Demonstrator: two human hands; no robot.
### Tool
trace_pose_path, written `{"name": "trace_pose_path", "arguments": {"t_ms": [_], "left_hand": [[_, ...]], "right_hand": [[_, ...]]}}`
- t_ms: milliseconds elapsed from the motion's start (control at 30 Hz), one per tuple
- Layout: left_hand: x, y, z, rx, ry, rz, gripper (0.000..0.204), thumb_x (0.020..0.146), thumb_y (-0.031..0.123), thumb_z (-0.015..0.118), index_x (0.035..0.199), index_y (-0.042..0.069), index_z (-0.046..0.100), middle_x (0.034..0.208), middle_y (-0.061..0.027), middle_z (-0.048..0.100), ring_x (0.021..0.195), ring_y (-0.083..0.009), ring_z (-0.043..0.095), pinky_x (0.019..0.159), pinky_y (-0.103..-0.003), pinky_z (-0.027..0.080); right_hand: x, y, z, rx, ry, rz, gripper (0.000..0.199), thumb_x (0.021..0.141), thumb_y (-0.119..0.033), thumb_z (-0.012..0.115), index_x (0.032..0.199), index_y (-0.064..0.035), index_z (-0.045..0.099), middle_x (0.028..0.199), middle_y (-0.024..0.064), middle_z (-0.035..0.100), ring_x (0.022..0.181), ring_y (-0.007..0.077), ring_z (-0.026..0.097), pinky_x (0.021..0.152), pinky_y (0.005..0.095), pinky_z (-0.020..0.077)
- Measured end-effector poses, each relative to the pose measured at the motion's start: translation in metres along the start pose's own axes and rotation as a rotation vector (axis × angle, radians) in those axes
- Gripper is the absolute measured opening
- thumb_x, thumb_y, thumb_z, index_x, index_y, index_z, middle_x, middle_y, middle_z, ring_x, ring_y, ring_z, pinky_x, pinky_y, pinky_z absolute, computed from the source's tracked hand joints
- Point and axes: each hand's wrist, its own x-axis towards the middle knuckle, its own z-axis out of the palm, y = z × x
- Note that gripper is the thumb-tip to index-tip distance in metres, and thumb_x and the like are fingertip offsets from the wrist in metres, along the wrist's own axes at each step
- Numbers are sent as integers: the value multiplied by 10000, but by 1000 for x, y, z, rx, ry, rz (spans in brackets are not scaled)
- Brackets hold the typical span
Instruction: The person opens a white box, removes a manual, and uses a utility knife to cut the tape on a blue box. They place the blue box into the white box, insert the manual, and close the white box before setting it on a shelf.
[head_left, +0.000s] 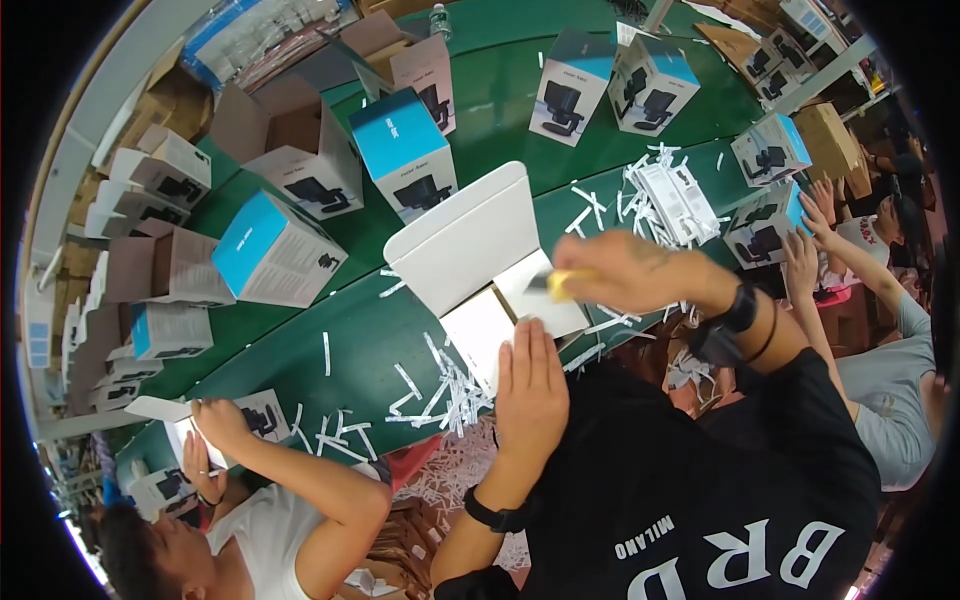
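A white carton (462,240) stands before me with its large flap raised and its inner flaps folded inward. My left hand (533,390) lies flat on its near side, fingers stretched out. Over the right part of the carton, my right hand (625,270) is closed around a small yellow and dark tool (572,283). Motion smears the tool, so its kind cannot be made out. White paper strips (450,395) lie in a loose heap beside the carton. More strips surround a white printed box (680,205) to the right.
Blue-topped cartons (402,135) and open cartons (300,150) stand on the green table (350,350). A clear bottle (439,22) is at the back. One co-worker's hands (220,425) handle a carton at lower left; another's hands (805,250) touch a carton at right.
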Motion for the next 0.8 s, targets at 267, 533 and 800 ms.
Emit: {"name": "trace_pose_path", "arguments": {"t_ms": [267,533,800], "left_hand": [[-19,-15,24,-132,170,-27,264,914,118,659,1111,-54,696,1168,-193,703,1140,-348,664,1018,-468,508],[-34,-29,26,-136,222,11,263,860,113,709,1078,-35,723,1077,-160,732,1010,-311,707,925,-412,543],[-45,-30,23,-138,166,3,276,839,116,713,1075,-27,728,1075,-158,736,965,-310,717,893,-391,554]], "right_hand": [[60,-24,70,-31,-68,-13,275,875,-299,643,936,-32,664,758,176,684,744,365,690,700,438,539],[76,-45,114,-146,44,-189,236,879,-289,682,891,-54,665,743,128,678,645,353,659,615,393,527],[73,-65,128,7,177,-372,233,840,-278,753,871,-68,656,716,133,665,607,287,661,562,399,525]]}}
